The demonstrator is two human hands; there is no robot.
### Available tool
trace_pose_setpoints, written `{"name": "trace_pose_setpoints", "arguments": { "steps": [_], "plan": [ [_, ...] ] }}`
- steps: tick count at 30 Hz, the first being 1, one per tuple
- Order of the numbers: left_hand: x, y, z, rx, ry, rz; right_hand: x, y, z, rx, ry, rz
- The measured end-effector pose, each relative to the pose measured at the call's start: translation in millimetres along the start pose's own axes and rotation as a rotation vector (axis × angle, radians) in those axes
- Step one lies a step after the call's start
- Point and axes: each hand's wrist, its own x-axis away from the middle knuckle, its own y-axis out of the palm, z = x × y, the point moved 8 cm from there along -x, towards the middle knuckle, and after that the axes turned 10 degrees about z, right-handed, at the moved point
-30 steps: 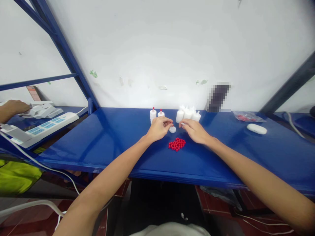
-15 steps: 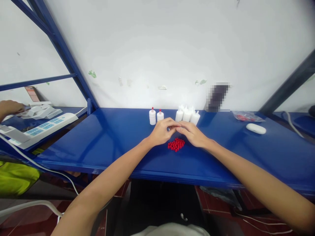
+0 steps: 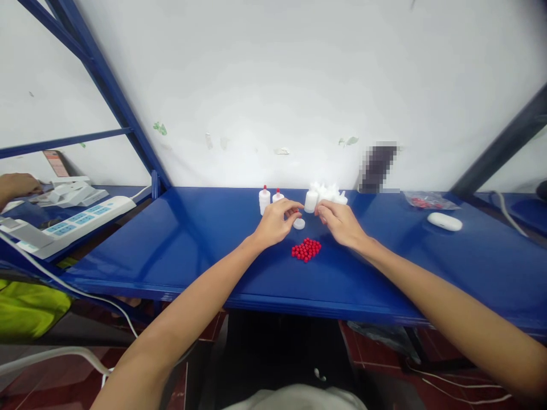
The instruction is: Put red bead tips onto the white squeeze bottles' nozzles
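My left hand (image 3: 280, 222) is closed in a pinch, with a bit of red like a small cap (image 3: 296, 210) showing at its fingertips. Just below those fingertips is a short, white, round piece (image 3: 299, 224); I cannot tell whether it is the lower part of a bottle. To the right, my right hand (image 3: 337, 221) has its thumb and fingers pressed together, and what they hold, if anything, is hidden. Nearer me lies a pile of small red caps (image 3: 306, 249). Behind my left hand stand two white bottles with red tips, one at the left (image 3: 264, 200) and one partly covered (image 3: 277, 195).
White bottles without red tips (image 3: 311, 201) cluster behind my right hand. A clear bag of red pieces (image 3: 429, 201) and a white oval case (image 3: 444, 221) lie on the blue table (image 3: 179, 239). At left are a power strip (image 3: 81, 222) and another person's hand (image 3: 19, 187).
My hands were touching at the fingertips and have come apart, the right one moving right. The white round piece between them has come into view.
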Motion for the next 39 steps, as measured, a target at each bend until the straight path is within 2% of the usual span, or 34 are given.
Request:
{"name": "trace_pose_setpoints", "arguments": {
  "steps": [6, 12, 17, 23, 30, 34, 39],
  "plan": [
    [-0.6, -0.8, 0.8, -0.066, 0.064, -0.021, -1.4, 15.3, 1.9, -0.056, -0.095, -0.037],
    [-2.8, -4.1, 4.1, -0.115, 0.112, -0.019, -1.5, 19.6, 7.4, -0.068, -0.056, -0.052],
    [-4.0, -7.9, 7.3, -0.136, 0.144, 0.0, -0.4, 22.9, 4.7, 0.049, -0.081, -0.082],
    [-1.3, -5.5, 5.7, -0.119, 0.167, 0.015, 0.8, 32.0, -3.8, 0.196, -0.234, -0.087],
    [-2.0, -6.9, 9.5, -0.108, 0.175, 0.029, 2.2, 39.2, -3.5, 0.252, -0.272, -0.143],
    [-4.0, -10.0, 11.1, -0.12, 0.175, 0.036, 3.5, 37.0, -3.0, 0.238, -0.259, -0.157],
    [-2.1, -6.3, 17.3, -0.081, 0.205, 0.029, 2.7, 17.5, -7.9, 0.034, -0.219, -0.025]
  ]
}}
